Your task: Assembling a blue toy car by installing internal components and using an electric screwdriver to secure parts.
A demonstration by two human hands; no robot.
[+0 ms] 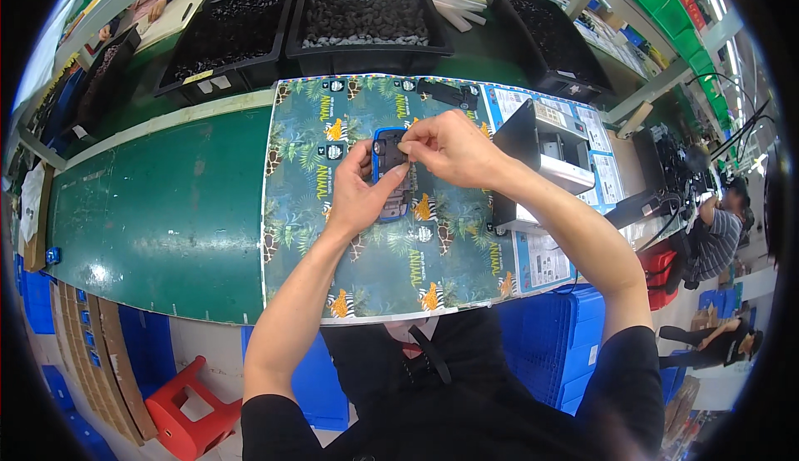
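The left hand gripped a small blue-edged dark device from its nine o'clock side, thumb across the face and fingers behind, holding it upright just above the animal-print mat on the green counter. The right hand came in from three o'clock with thumb and forefinger pinched shut on something tiny at the device's upper edge, about one o'clock on its outline; what that small piece was could not be told.

Done well, this step seemed to call for a still left hand, so that the device did not twist while the right worked. The pinch looked best kept close to the edge, moving along it rather than prying outward, since the part there appeared thin. Keeping the work low over the mat would likely save a dropped piece from rolling off.

At twelve o'clock stood black trays of dark parts, and at three o'clock a grey box-shaped machine, near but apart from the hands.
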